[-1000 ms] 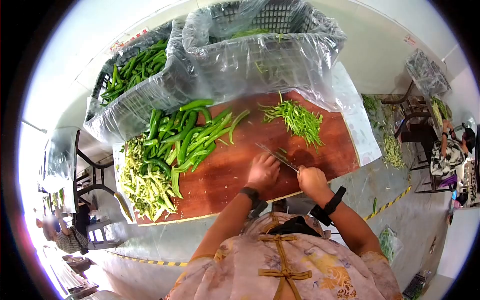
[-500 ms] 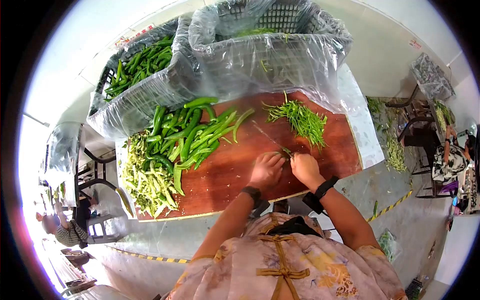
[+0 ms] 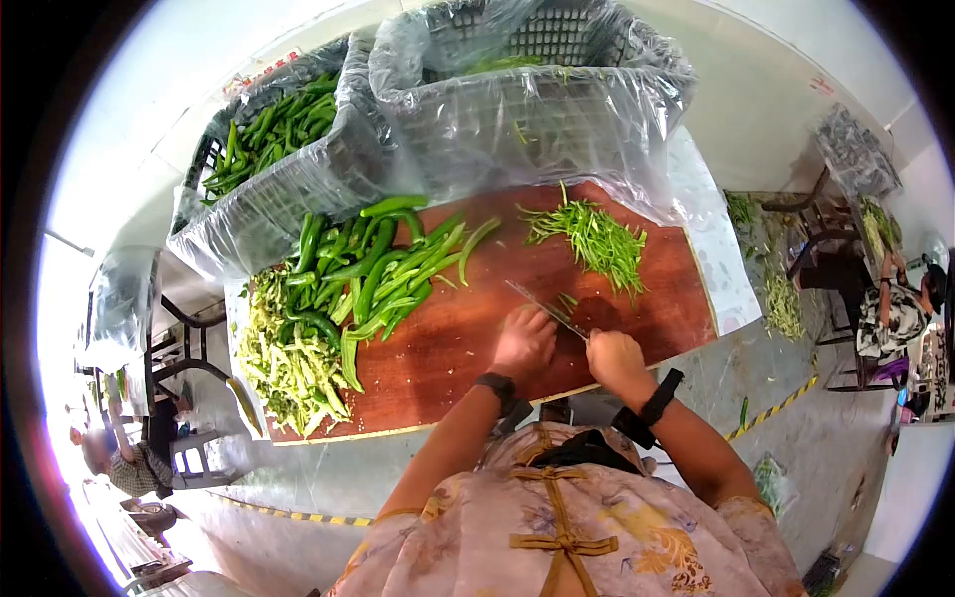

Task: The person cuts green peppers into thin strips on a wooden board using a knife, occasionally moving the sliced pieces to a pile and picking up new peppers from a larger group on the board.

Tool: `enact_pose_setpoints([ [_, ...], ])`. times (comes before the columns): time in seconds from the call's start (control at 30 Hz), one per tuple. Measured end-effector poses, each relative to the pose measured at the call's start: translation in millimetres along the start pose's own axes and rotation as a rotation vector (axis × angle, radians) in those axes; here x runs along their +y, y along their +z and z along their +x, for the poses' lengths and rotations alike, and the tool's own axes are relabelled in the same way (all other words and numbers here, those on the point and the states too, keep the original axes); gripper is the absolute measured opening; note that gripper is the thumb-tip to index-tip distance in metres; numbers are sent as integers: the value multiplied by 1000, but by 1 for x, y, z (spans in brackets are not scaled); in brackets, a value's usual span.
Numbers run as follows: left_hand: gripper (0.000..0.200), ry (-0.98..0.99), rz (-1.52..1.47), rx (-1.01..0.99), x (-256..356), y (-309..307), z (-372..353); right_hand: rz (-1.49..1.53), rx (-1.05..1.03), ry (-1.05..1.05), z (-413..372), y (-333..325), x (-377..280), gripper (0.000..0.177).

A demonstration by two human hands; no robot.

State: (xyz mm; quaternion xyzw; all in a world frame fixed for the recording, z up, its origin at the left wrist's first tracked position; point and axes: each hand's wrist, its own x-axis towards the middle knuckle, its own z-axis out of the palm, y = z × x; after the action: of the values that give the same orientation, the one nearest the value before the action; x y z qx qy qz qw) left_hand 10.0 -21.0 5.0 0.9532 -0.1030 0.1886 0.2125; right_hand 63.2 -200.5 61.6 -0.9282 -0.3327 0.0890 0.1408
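Observation:
My right hand [image 3: 617, 360] is closed round the handle of a knife [image 3: 545, 306], whose thin blade points away to the upper left over the board. Beside the blade, my left hand [image 3: 524, 340] rests on the reddish-brown board [image 3: 448, 348] with its fingers curled under; whatever they hold is hidden. A few cut green pieces [image 3: 567, 300] lie just beyond the blade. Farther up the board is a heap of thin green strips [image 3: 592, 239]. To the left lie long green peppers [image 3: 373, 259], some of them split, next to a pile of pale green-white scraps [image 3: 293, 363].
Two plastic-lined crates stand behind the board: the left crate [image 3: 269, 214] holds whole green peppers, the right crate [image 3: 527, 109] some green bits. Black chair frames [image 3: 189, 348] flank the board. Another person [image 3: 134, 463] is at far left, another [image 3: 890, 313] at far right.
The knife blade has swung and now shows beside my left fingers. My right hand has shifted slightly right and down. Cut green pieces now show beyond the blade.

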Motion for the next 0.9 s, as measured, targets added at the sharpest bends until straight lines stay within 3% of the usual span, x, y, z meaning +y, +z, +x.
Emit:
enact_pose_setpoints([
  [0.23, 33, 31, -35, 37, -4, 7, -2, 8, 46, 25, 37, 12, -11, 21],
  [0.63, 28, -41, -84, -9, -1, 4, -3, -6, 4, -8, -8, -5, -4, 19],
  [0.9, 29, 5, -82, 28, -2, 1, -3, -12, 13, -6, 20, 14, -9, 19],
])
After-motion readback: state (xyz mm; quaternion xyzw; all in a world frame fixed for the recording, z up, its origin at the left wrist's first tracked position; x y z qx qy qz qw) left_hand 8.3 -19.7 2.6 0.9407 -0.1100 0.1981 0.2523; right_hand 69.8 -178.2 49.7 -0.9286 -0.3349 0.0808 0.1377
